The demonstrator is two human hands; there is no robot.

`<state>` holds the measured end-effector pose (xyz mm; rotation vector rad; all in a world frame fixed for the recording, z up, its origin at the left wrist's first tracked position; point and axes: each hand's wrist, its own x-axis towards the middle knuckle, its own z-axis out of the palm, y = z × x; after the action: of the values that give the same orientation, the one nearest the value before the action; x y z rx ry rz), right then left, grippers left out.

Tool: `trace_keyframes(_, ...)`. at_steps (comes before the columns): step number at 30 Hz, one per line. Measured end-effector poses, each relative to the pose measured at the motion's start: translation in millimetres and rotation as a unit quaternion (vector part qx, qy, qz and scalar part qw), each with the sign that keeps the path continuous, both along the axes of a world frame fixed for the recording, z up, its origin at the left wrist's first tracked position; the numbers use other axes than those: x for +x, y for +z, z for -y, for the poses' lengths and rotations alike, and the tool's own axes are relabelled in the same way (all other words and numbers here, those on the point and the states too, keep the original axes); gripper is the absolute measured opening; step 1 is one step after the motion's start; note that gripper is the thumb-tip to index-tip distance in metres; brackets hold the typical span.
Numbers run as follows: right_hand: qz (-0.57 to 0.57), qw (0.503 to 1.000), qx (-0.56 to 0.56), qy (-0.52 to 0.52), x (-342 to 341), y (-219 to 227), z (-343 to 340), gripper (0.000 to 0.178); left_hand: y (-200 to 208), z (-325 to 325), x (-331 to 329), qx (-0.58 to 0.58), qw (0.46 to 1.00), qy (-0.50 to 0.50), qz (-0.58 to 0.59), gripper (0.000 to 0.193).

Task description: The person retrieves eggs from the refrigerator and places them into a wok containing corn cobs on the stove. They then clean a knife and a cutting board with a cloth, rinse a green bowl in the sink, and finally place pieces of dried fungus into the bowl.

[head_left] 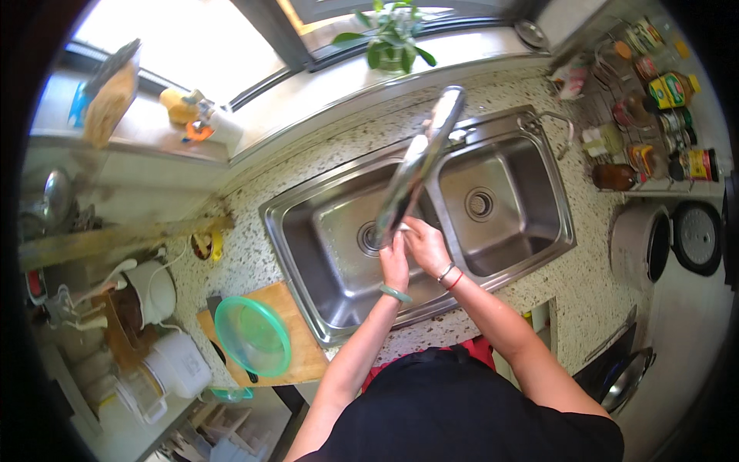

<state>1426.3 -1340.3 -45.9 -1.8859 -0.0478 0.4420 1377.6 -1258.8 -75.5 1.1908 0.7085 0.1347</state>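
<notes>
Both hands are close together over the left basin of the steel double sink [304,304], under the end of the chrome faucet [419,158]. My left hand [395,266], a green bangle on its wrist, has its fingers drawn together. Beside it on the right, my right hand [426,245], with a silver bracelet and a red cord, is closed with its fingertips near the left hand's. A small pale bit shows at the fingertips; its kind cannot be made out. The faucet partly covers the fingers and the basin drain behind them.
Left of the sink, a green plastic basket [254,336] sits on a wooden cutting board [308,358], a dark-handled knife [219,353] partly under it. A plant [394,46] stands on the windowsill. Jars fill a rack [616,127] at right, above a rice cooker [639,242].
</notes>
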Motion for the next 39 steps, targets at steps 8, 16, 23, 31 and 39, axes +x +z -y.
trace_keyframes(8,0.332,0.940,-0.056,-0.058,81.7,8.4,-53.6,0.029,4.1,-33.9,62.5,0.098,0.987,-0.052,0.112,0.043)
trace_keyframes(16,0.372,0.905,-0.207,0.000,76.5,-37.2,-92.5,0.035,-2.8,-48.8,43.8,0.040,0.997,0.028,0.059,0.042)
trace_keyframes(23,0.362,0.911,-0.152,0.123,46.4,-27.7,-163.8,0.036,15.2,-101.8,24.0,0.028,0.991,0.117,0.062,0.045)
trace_keyframes(31,0.344,0.902,-0.064,0.254,10.7,-27.1,-252.5,0.041,38.6,-156.8,-11.0,0.057,0.969,0.239,0.039,0.051)
trace_keyframes(39,0.285,0.881,-0.026,0.377,-9.4,-21.2,-235.9,0.029,61.2,-126.7,-55.3,0.041,0.969,0.239,0.042,0.058)
